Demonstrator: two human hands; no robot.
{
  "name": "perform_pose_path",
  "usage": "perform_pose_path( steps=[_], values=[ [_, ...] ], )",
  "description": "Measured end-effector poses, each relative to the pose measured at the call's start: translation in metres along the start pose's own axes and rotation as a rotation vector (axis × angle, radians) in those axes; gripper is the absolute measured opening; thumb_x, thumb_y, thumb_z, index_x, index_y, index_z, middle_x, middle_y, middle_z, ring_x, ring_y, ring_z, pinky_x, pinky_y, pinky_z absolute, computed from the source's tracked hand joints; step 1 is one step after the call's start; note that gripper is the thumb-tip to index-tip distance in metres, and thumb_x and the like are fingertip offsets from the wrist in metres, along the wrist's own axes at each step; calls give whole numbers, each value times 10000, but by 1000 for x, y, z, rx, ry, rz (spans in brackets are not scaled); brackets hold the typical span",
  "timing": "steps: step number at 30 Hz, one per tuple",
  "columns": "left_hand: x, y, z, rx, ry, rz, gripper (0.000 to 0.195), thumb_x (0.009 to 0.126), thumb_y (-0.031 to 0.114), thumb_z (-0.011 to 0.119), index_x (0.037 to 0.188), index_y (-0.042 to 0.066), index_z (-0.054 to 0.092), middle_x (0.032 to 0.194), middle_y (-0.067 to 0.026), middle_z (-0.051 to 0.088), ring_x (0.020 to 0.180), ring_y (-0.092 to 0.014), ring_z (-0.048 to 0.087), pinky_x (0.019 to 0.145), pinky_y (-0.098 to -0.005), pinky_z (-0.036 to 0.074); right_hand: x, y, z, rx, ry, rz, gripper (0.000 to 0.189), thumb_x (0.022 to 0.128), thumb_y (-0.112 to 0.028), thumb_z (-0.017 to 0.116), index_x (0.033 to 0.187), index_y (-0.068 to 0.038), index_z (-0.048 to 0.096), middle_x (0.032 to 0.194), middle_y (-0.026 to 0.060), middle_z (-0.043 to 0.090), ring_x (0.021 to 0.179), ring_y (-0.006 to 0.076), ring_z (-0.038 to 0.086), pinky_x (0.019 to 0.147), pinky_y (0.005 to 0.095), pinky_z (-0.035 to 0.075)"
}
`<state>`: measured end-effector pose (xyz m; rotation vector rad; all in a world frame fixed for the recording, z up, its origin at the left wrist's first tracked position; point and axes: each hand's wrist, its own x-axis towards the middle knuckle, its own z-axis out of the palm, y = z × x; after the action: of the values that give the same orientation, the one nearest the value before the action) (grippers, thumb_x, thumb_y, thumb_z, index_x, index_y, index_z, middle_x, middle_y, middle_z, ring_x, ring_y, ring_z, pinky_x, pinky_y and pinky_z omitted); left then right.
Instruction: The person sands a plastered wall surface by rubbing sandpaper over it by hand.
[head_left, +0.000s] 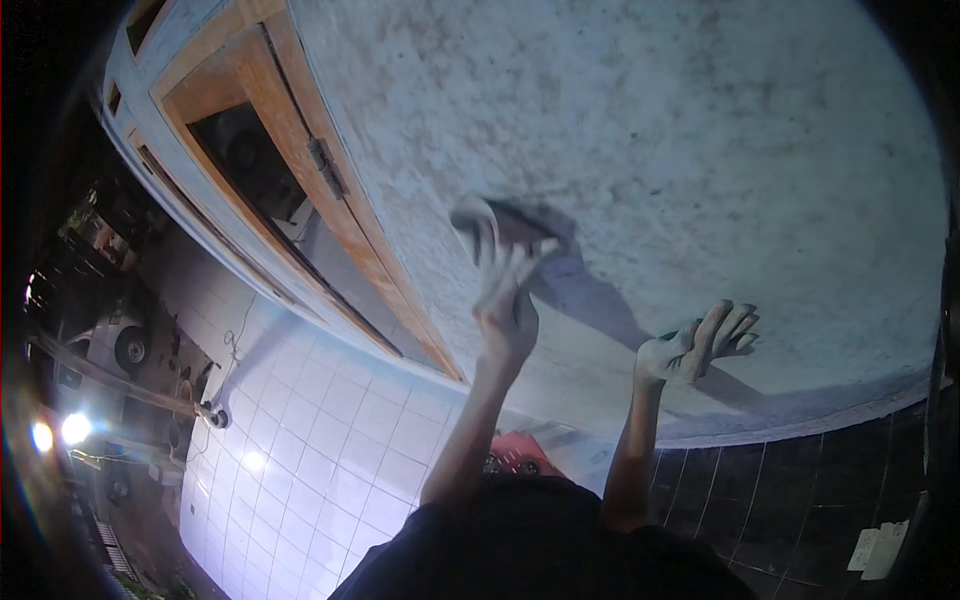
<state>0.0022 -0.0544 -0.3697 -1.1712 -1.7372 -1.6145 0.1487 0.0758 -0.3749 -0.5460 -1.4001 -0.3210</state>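
Observation:
My left hand (508, 296) is raised against the mottled, whitish plastered wall (637, 150), right of the wooden window frame. It is blurred, with a pale, curled sheet-like piece (474, 222) at its fingertips, pinned or held near the wall; its material is unclear. Farther right and lower, my right hand (701, 345) is at the same wall, its fingers extended. A sliver of something green (669, 335) shows beside its thumb, mostly hidden by the hand. Both hands cast shadows on the wall.
A wooden window frame (360, 255) with a metal hinge stands at left. Below lie a light tiled floor (322, 442) and dark tiles (787, 495). A red object (521, 450) is near my body. Bright lamps (75, 428) and a parked vehicle (97, 345) are farther left.

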Motion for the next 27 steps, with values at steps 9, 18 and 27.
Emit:
perform_pose_path(
  steps=[9, 18, 27],
  values=[
    [-79, -40, 20, -48, 54, -48, 272, 857, -97, 468, 991, 15, 677, 880, -219, 593, 945, -358, 610, 972, -446, 400, -4, -5, 3, 12, -23, -3, 500, 991, -307, 269, 1259, 29, 525, 1387, 203, 424, 1355, 352, 300, 1110, 540, 3],
    [-15, -43, -10, 25, 292, -98, 291, 875, -85, 471, 1116, -26, 624, 1130, -211, 620, 1201, -369, 499, 1041, -422, 341, -1, -7, 3, 51, 9, 29, 446, 984, -295, 337, 1259, -7, 537, 1378, 199, 435, 1367, 342, 275, 1100, 573, -9],
    [-66, -70, -9, 52, 181, -308, 266, 903, -49, 468, 1130, -25, 604, 1115, -217, 618, 1179, -366, 517, 989, -390, 396, 1, -4, 2, 23, 34, 16, 470, 982, -313, 339, 1237, 21, 551, 1361, 182, 464, 1350, 341, 314, 1112, 535, 33]
  ],
)
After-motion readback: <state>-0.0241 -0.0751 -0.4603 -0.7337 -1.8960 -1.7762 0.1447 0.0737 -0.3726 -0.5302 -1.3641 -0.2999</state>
